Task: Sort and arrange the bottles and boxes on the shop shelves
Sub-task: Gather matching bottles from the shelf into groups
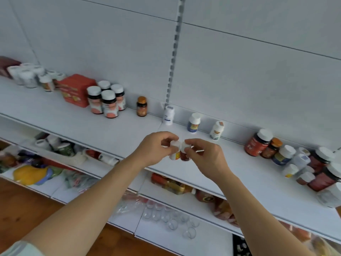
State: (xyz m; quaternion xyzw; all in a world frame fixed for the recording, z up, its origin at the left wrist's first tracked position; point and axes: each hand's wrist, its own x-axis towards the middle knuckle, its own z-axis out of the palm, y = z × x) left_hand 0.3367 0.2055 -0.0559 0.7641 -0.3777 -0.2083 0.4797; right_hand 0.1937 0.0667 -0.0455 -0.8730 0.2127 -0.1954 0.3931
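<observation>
We see the left hand (154, 148) pinching a white bottle (175, 151) and the right hand (206, 157) a brown bottle (185, 154), side by side (caps touching) above the shelf (129, 133). Probably light, rigid, smooth; best gripped below the caps.

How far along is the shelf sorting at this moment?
Partly done. Done: four matching bottles stand grouped beside the red box. In hand: the left hand holds a white bottle, the right hand a brown bottle, over the shelf. Left: the mixed bottle cluster at right looks unsorted.
</observation>
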